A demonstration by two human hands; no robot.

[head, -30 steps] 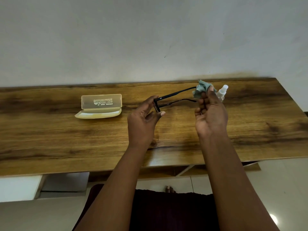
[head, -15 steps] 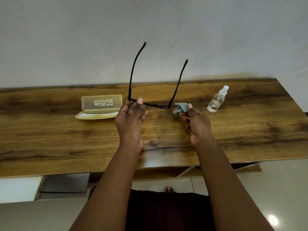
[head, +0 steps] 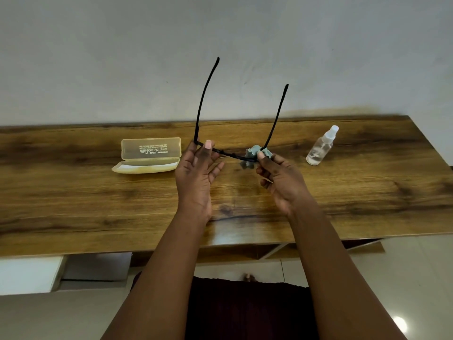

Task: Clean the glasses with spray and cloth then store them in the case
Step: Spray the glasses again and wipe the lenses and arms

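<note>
Black-framed glasses (head: 203, 99) are held above the wooden table, both temple arms pointing up and away from me. My left hand (head: 196, 175) pinches the left end of the frame between thumb and fingers. My right hand (head: 279, 180) pinches a small blue-grey cloth (head: 252, 153) around the right lens end of the frame. An open, translucent yellow case (head: 149, 155) lies on the table to the left of my hands. To the right stands a small clear spray bottle (head: 321, 147) with a white nozzle.
The wooden table (head: 367, 192) runs along a plain white wall. Its front edge is near my body, and its right end is just past the bottle. Below the edge I see a pale tiled floor and dark clothing.
The glasses swung from lying sideways between my hands to temples pointing up. My right hand came down and left off the bottle's side, and now presses the cloth on the right lens end.
</note>
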